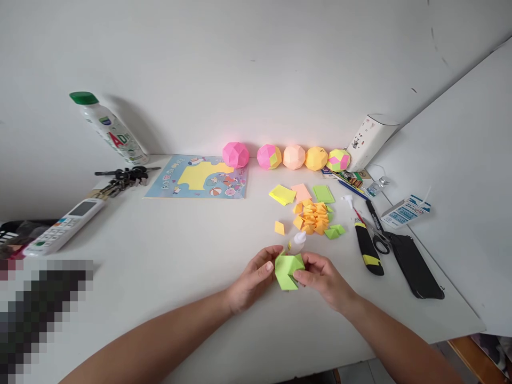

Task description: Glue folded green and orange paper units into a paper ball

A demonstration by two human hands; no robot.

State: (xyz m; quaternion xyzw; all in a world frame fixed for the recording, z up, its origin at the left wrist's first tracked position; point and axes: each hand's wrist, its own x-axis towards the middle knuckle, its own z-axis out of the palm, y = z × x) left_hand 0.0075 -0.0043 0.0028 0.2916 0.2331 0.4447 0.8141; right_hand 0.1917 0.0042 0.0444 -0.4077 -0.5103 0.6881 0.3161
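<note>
A light green folded paper piece [287, 273] is held between my two hands near the front of the table. My left hand [256, 274] pinches its left side, thumb on the near face. On its right side, the fingers and thumb of my right hand [322, 277] are closed. Just beyond the piece stands a small glue bottle [296, 242] with a white tip. Behind that lie a pile of folded orange pieces [312, 216], one loose orange piece [279, 228] and some green folded pieces [334, 231].
Several paper balls [294, 157] line the wall. Sticky-note stacks [282, 194] lie before them. To the right are a cutter [367, 248], scissors [381, 242], and a black pouch [416, 265]. A picture sheet [168, 184], bottle [114, 133] and remote [64, 226] are left.
</note>
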